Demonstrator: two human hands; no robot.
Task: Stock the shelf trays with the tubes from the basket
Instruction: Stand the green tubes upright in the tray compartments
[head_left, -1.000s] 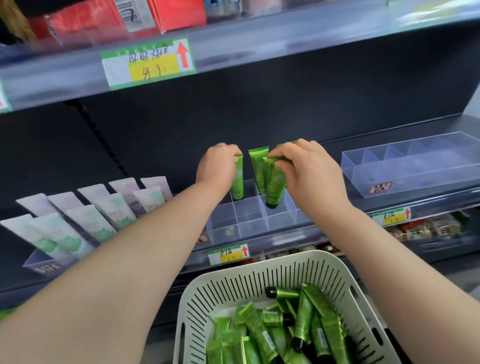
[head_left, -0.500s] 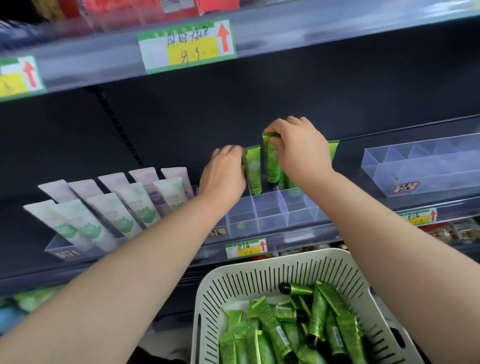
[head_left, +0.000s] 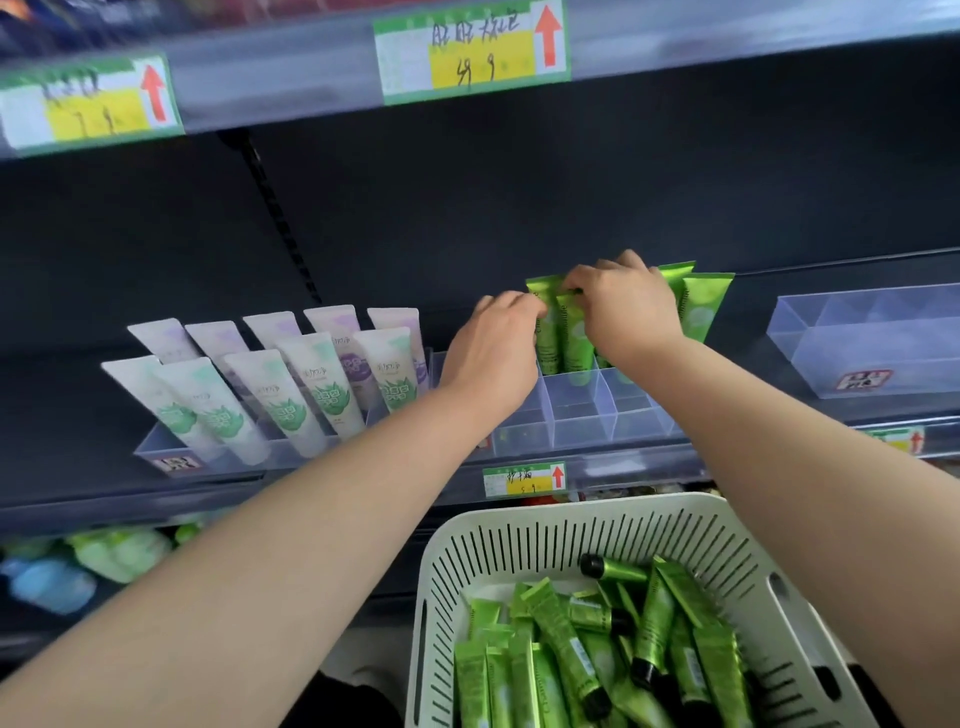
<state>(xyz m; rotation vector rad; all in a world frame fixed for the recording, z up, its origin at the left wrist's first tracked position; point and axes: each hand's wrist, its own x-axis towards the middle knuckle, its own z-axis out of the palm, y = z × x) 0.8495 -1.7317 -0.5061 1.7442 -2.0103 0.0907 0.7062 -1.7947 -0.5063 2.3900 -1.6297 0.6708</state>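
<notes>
Several green tubes (head_left: 558, 332) stand upright in the back compartments of a clear divided tray (head_left: 582, 415) on the middle shelf. My right hand (head_left: 621, 306) pinches the crimped top of one of these tubes. My left hand (head_left: 493, 348) rests against the leftmost standing tube, fingers curled at its side. More green tubes (head_left: 698, 306) stand to the right, behind my right hand. A white slotted basket (head_left: 524, 540) at the bottom holds several loose green tubes (head_left: 597, 649).
A tray of white and lilac tubes (head_left: 291, 374) stands to the left. An empty clear divided tray (head_left: 872, 338) sits at the right. Price labels (head_left: 522, 480) line the shelf edges. The shelf above (head_left: 311, 78) overhangs the work area.
The view has shifted so the shelf sits further right. Both hands have moved deeper to the tray's back row, setting the green tubes upright there.
</notes>
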